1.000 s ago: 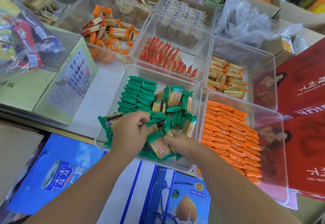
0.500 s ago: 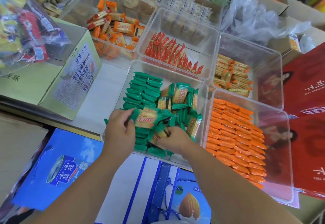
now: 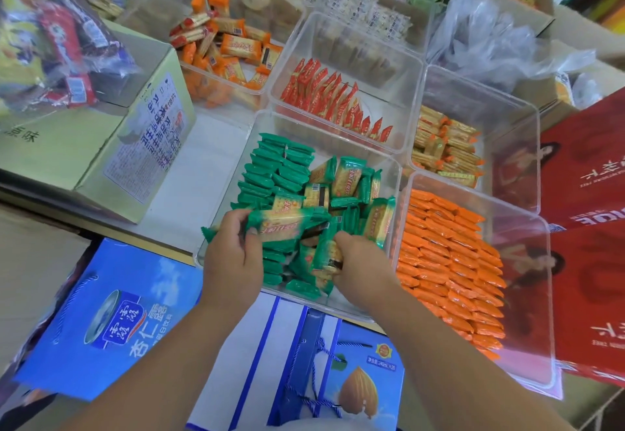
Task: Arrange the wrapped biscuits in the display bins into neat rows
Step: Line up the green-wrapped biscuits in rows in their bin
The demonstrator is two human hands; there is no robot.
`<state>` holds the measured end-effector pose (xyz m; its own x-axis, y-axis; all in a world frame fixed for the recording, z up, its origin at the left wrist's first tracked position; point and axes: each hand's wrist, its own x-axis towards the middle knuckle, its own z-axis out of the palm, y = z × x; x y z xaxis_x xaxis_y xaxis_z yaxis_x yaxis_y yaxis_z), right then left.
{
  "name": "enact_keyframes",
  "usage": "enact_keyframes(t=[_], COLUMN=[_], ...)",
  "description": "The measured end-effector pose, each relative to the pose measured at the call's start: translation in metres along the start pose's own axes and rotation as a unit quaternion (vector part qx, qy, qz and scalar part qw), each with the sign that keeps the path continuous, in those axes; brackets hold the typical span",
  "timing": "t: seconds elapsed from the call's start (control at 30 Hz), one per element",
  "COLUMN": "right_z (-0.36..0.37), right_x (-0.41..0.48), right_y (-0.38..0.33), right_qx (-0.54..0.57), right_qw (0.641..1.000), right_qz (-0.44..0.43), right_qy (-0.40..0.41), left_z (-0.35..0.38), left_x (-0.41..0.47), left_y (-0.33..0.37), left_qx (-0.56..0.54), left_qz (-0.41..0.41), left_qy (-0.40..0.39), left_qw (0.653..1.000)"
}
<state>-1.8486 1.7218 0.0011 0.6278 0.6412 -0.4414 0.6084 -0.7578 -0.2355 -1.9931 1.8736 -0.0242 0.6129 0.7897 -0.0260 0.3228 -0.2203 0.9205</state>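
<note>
A clear plastic bin (image 3: 394, 173) holds green-wrapped biscuit packs. Along its left side the green packs (image 3: 270, 173) stand on edge in rows; on the right, loose green packs (image 3: 351, 180) lie jumbled. My left hand (image 3: 233, 258) grips a small stack of green packs (image 3: 280, 226) at the bin's near left. My right hand (image 3: 358, 261) pinches another green pack (image 3: 326, 255) near the front middle of the bin. What lies under both hands is hidden.
To the right a bin of orange packs (image 3: 449, 261) lies in neat rows. Behind are bins of red packs (image 3: 338, 99), yellow packs (image 3: 446, 150) and loose orange packs (image 3: 230, 48). A pale green carton (image 3: 101, 146) stands left; blue gift boxes (image 3: 128, 315) lie below; red boxes (image 3: 592, 194) at right.
My left hand has lifted its stack of green packs slightly up and toward the bin's middle. My right hand has shifted a little right, still among the front packs.
</note>
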Motion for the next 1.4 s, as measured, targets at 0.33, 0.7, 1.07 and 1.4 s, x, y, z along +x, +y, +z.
enact_keyframes(t=[0.33, 0.7, 1.07, 1.4], right_z=[0.009, 0.004, -0.035, -0.003], right_x=[-0.004, -0.006, -0.023, -0.023], right_y=[0.002, -0.002, 0.029, 0.018], right_qx=[0.252, 0.657, 0.200, -0.017], right_qw=[0.966, 0.707, 0.979, 0.983], right_qz=[-0.009, 0.233, -0.029, -0.111], right_qy=[-0.061, -0.117, -0.008, -0.146], left_z=[-0.003, 0.025, 0.032, 0.029], left_x=[-0.010, -0.002, 0.012, 0.010], left_y=[0.004, 0.015, 0.014, 0.010], left_qx=[0.062, 0.172, 0.298, 0.213], left_qz=[0.097, 0.122, 0.160, 0.099], left_qy=[-0.062, -0.288, -0.301, -0.233], left_qw=[0.991, 0.934, 0.892, 0.944])
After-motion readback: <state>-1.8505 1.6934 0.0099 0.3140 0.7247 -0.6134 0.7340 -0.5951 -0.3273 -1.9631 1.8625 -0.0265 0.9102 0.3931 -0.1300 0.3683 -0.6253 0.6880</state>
